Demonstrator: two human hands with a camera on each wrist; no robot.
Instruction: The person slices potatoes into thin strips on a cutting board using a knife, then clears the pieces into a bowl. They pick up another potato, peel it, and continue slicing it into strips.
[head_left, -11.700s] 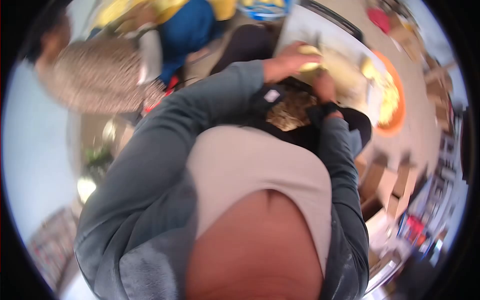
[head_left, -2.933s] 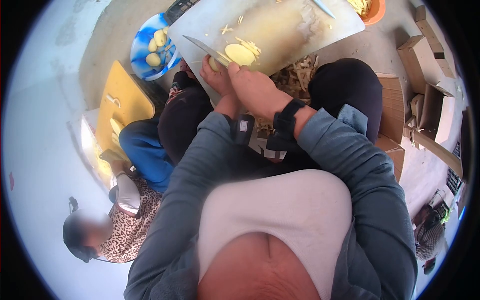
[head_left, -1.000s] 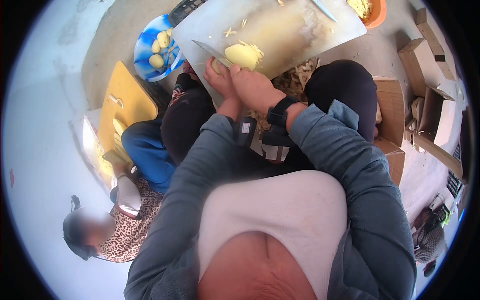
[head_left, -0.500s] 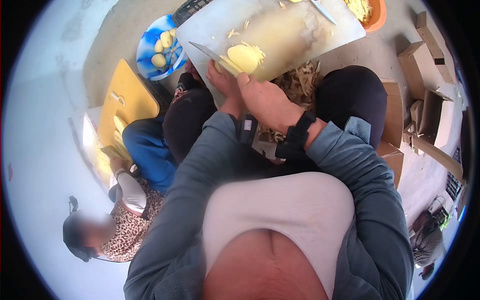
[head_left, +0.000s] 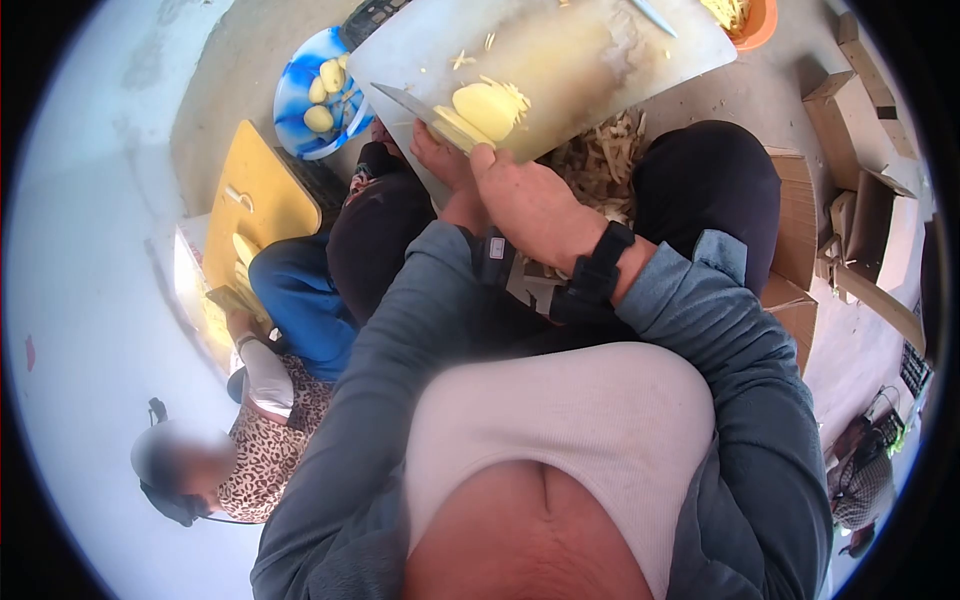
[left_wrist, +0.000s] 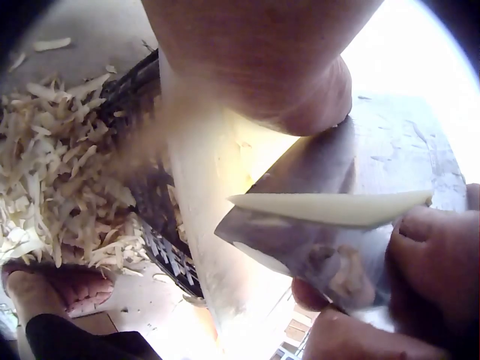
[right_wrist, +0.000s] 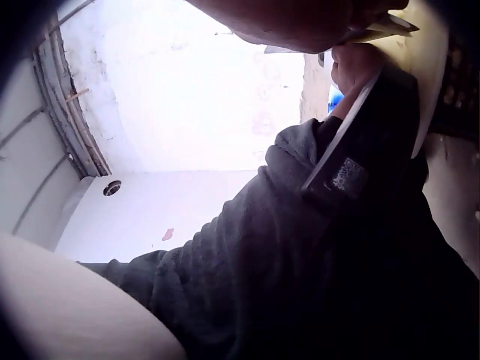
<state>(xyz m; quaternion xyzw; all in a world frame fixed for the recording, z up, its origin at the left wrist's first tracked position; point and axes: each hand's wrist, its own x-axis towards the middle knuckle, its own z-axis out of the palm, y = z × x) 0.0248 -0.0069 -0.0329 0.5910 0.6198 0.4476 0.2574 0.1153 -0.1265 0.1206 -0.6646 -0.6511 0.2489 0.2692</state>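
Head view: fingers of the right hand [head_left: 538,200] grasp the knife [head_left: 408,106]; the cut potato [head_left: 486,108] lies just beside its blade on the cutting board [head_left: 560,55], placed, I judge, within both hands' reach. I cannot tell whether the left hand [head_left: 442,160] grips anything. Basins: whole potatoes [head_left: 318,119] in the blue-and-white basin [head_left: 291,82], pale strips [head_left: 728,13] in the orange basin [head_left: 760,32].

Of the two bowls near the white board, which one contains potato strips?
The orange bowl, past the right corner of the board; the blue-and-white bowl holds rounded, uncut potatoes.

Yellow potato [head_left: 484,108], blue-and-white basin [head_left: 294,92]
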